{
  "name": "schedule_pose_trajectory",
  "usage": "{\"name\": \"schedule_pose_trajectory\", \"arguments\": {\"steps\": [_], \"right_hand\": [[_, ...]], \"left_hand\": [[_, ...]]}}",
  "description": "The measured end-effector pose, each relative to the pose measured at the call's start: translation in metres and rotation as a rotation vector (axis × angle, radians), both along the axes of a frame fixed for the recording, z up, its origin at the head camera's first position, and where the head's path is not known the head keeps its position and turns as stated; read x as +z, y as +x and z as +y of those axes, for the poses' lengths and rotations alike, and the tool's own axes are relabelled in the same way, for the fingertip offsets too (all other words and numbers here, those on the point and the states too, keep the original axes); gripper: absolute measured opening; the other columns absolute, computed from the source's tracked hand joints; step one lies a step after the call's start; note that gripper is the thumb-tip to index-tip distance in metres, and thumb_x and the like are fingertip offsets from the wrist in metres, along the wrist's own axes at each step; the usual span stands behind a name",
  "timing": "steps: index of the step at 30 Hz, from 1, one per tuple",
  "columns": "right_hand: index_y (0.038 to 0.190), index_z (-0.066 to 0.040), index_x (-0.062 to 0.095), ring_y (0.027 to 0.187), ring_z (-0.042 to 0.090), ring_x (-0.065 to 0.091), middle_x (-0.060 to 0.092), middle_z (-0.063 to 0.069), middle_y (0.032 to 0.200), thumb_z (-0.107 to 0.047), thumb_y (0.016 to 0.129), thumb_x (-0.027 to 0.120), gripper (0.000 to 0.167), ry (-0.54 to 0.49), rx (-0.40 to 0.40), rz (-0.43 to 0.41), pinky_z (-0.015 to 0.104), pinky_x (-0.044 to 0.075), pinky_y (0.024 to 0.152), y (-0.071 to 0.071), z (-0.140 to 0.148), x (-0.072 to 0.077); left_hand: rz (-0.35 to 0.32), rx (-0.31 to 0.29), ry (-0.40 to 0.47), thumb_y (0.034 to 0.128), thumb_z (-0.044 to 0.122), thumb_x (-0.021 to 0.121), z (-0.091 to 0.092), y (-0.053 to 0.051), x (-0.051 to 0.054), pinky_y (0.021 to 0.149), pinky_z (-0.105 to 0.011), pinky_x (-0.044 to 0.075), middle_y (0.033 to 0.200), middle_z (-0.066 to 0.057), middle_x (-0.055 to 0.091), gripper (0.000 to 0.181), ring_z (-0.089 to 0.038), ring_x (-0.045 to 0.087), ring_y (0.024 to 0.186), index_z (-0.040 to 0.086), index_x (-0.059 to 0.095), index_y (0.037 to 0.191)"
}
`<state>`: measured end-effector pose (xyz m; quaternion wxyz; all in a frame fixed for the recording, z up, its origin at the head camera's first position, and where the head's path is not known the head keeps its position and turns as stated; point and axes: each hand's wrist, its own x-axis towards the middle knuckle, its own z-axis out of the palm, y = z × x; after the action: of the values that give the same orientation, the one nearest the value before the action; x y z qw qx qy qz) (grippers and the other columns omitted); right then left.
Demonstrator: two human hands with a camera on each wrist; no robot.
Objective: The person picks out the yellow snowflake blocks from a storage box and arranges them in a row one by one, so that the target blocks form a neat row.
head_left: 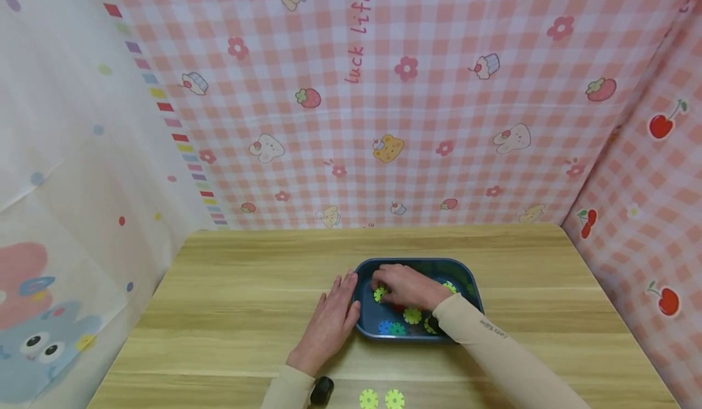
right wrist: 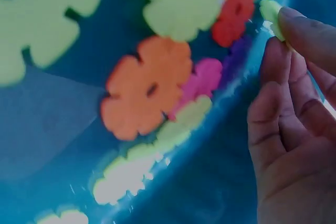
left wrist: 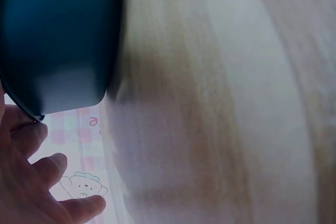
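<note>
Dark blue, the tray [head_left: 417, 339] sits on a wood-grain table [head_left: 247, 311], its corners rounded and its floor scattered with notched discs. Inside it, toward the left end, the right hand [head_left: 408, 286] pinches a yellow-green disc [head_left: 379, 294] between thumb and fingertips (the right wrist view catches that piece nearly edge-on); whether it touches the tray's floor I can't tell. The left hand [head_left: 329, 320] lies along the tray's left side, fingers extended and touching the rim, holding no disc.

Among the loose pieces, a blue disc [head_left: 385, 327] and a green disc [head_left: 397, 329] lie together by the near wall. The right wrist view also shows an orange disc [right wrist: 148, 87], a pink disc [right wrist: 202, 81], a red disc [right wrist: 236, 11] and a purple one, blurred. Two more yellow-green discs [head_left: 368, 399] lie side by side on the table, in front of the tray. Pink checked cloth [head_left: 439, 110] hangs behind.
</note>
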<state>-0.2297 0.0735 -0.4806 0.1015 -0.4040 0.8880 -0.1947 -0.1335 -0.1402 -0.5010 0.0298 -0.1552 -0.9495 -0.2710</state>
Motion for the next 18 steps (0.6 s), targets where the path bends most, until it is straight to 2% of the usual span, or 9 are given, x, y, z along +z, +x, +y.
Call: {"name": "schedule_pose_trajectory", "arguments": {"steps": [4, 9, 14, 18], "right_hand": [[0.109, -0.011, 0.075, 0.087, 0.009, 0.062, 0.068, -0.003, 0.102, -0.009, 0.097, 0.073, 0.012, -0.056, -0.016, -0.041, 0.031, 0.057, 0.081, -0.001, 0.009, 0.008], [0.112, -0.008, 0.075, 0.085, 0.008, 0.063, 0.070, -0.002, 0.104, -0.007, 0.100, 0.068, 0.014, -0.097, -0.030, -0.061, 0.031, 0.058, 0.080, 0.001, 0.022, 0.028], [0.113, -0.010, 0.076, 0.086, 0.007, 0.063, 0.070, -0.003, 0.105, -0.008, 0.101, 0.067, 0.015, -0.108, -0.060, -0.058, 0.029, 0.057, 0.080, 0.007, 0.032, 0.052], [0.112, -0.012, 0.077, 0.084, 0.006, 0.062, 0.071, -0.004, 0.103, -0.010, 0.100, 0.069, 0.014, -0.155, -0.086, -0.060, 0.026, 0.057, 0.078, 0.016, 0.040, 0.061]], "left_hand": [[-0.008, 0.006, 0.002, 0.1110, 0.030, 0.047, 0.001, 0.000, 0.000, 0.117, -0.066, 0.030, 0.168, -0.007, 0.031, 0.057, -0.032, 0.027, 0.155, 0.008, 0.034, 0.162], [-0.021, 0.015, -0.003, 0.1112, 0.032, 0.046, 0.002, 0.001, -0.001, 0.118, -0.065, 0.029, 0.169, -0.006, 0.029, 0.058, -0.031, 0.025, 0.156, 0.010, 0.033, 0.163], [-0.024, 0.013, -0.002, 0.1112, 0.033, 0.046, 0.002, 0.001, 0.000, 0.118, -0.065, 0.029, 0.169, -0.007, 0.029, 0.059, -0.032, 0.026, 0.155, 0.010, 0.031, 0.164], [-0.024, 0.014, -0.001, 0.1111, 0.033, 0.047, 0.001, 0.002, -0.001, 0.117, -0.066, 0.030, 0.169, -0.008, 0.029, 0.060, -0.033, 0.026, 0.155, 0.009, 0.031, 0.163]]}}
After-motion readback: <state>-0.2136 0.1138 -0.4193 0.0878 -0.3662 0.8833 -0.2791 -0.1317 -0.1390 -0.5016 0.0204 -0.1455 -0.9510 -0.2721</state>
